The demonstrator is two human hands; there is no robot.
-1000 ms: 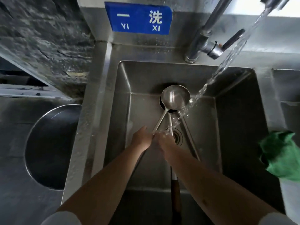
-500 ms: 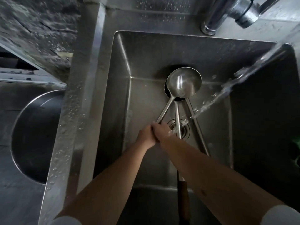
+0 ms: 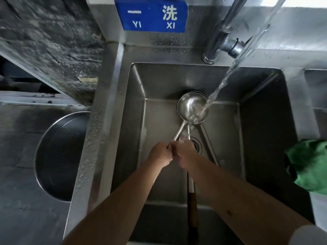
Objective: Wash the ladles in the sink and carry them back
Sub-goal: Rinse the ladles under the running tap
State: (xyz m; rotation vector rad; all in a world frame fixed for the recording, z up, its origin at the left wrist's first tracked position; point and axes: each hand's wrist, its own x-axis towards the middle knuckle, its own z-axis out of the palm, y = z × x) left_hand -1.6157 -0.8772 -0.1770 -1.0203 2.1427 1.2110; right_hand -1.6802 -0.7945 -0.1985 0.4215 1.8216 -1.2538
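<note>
Several steel ladles [image 3: 192,107] lie in the sink [image 3: 261,131] with their bowls stacked at the far wall and their long handles fanning toward me. My left hand [image 3: 159,153] grips the left handle near its end. My right hand [image 3: 184,154] is curled round the middle handle, touching my left hand. A third handle [image 3: 209,145] runs free to the right. A wooden grip [image 3: 192,209] sticks out under my right forearm. Water [image 3: 228,75] pours into the top ladle bowl.
The tap [image 3: 223,32] stands at the back right under a blue sign [image 3: 152,15]. A drain [image 3: 198,146] sits just beyond my hands. A green cloth [image 3: 309,165] lies on the right rim. A round dark basin [image 3: 60,156] is set in the left counter.
The water stream, which fell by the handles near the drain, now lands in the top ladle bowl. My hands stay pressed together on the handles. The view tipped down, then back up.
</note>
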